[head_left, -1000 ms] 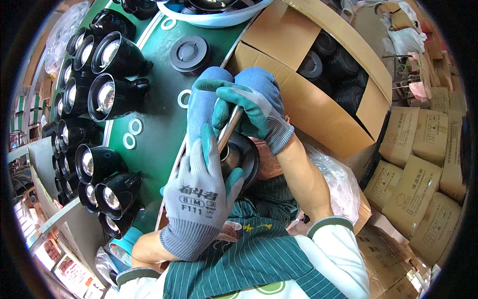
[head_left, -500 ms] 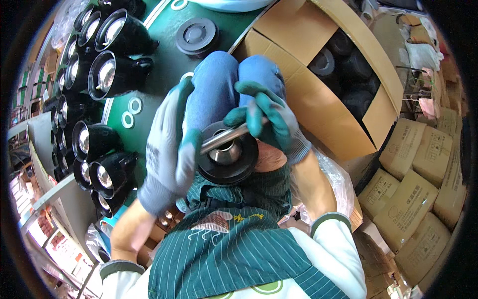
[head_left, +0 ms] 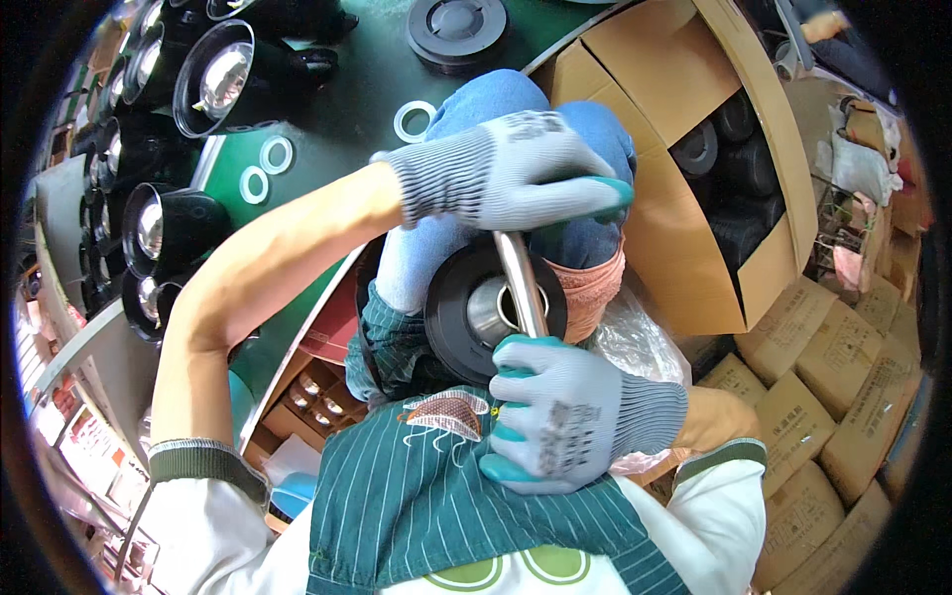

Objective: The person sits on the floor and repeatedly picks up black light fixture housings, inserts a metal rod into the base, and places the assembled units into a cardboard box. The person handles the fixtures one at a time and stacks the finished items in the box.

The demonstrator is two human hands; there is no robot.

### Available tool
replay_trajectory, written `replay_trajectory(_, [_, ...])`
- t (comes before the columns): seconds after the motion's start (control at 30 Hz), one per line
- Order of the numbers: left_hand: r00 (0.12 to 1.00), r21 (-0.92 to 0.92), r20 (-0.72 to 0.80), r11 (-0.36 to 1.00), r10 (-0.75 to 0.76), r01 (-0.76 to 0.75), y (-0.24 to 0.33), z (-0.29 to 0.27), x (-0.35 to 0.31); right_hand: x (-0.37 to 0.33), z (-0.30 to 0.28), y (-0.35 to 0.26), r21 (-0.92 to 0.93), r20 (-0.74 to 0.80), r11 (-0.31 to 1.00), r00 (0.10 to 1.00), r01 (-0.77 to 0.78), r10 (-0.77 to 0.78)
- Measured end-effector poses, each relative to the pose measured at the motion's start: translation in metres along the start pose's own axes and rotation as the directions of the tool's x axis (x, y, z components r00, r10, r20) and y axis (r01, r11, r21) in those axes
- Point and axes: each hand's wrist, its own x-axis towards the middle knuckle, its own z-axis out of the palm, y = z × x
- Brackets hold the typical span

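Both my hands wear grey knit gloves with green palms. My left hand (head_left: 535, 178) lies over the far end of a shiny metal bar (head_left: 522, 283), its fingers closed at the bar, though the contact is partly hidden under the palm. Nearer my apron, my right hand (head_left: 570, 416) is wrapped round the bar's other end. The bar slants across a metal neck (head_left: 489, 315) that rises from a round black part (head_left: 448, 322). That part rests between my thighs, its lower side hidden.
Several black, silver-lined vessels (head_left: 169, 230) lie on the green table (head_left: 327, 129) at left. White rings (head_left: 414, 121) and a black disc (head_left: 456, 30) are there too. At right, an opened carton (head_left: 635, 129) holds black round parts; closed cartons (head_left: 793, 421) are stacked beyond.
My left hand has swung right and across to the bar's far end. My right hand has come down toward my apron. The bar has turned from sideways to nearly lengthwise.
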Motion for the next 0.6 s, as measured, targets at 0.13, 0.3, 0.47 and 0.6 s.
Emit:
replay_trajectory(0.13, [0.963, -0.056, -0.131, 0.968, 0.234, -0.243, -0.012, 0.040, 0.042, 0.046, 0.024, 0.003, -0.020, -0.085, 0.999, 0.996, -0.033, 0.031])
replay_trajectory(0.3, [0.977, -0.202, 0.122, 0.968, 0.176, -0.149, 0.004, 0.050, 0.060, 0.095, 0.011, 0.009, -0.144, -0.130, 0.984, 0.988, -0.106, 0.087])
replay_trajectory(0.47, [0.944, 0.424, -0.301, 0.906, 0.138, 0.003, 0.023, 0.010, 0.000, 0.078, -0.020, 0.019, 0.103, -0.253, 0.992, 0.963, -0.069, 0.093])
replay_trajectory(0.6, [0.815, 0.503, 0.120, 0.742, -0.567, 0.443, 0.102, -0.016, -0.036, 0.079, -0.013, 0.018, 0.248, -0.524, 0.892, 0.827, 0.377, -0.204])
